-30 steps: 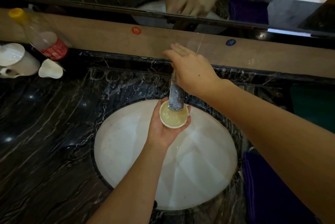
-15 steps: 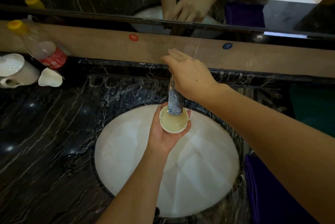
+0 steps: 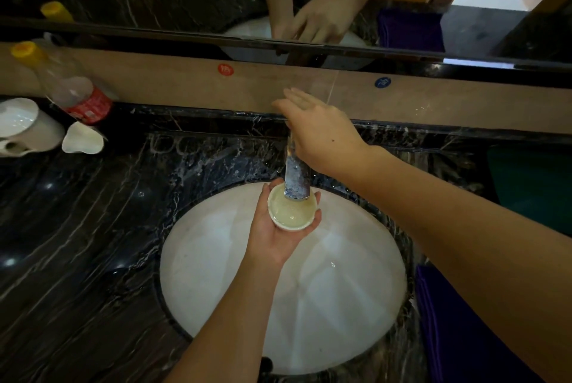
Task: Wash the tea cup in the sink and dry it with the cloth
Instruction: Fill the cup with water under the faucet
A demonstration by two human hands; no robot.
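Small white ceramic tea cup (image 3: 290, 210): cradled in our left hand (image 3: 278, 232), part-filled; wet, slippery, breakable, so we grip its wall. Right hand (image 3: 322, 131) flat-fingered over chrome tap (image 3: 296, 176).

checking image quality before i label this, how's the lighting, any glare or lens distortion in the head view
Head view: dim and warm overall, with the dark marble counter nearly swallowing detail; small glare spots dot it at left. The white sink is the brightest area, and the tea cup in the left hand reads clearly. Wide-angle bending curves the backsplash and mirror edge. The plastic bottle is soft at the frame edge.
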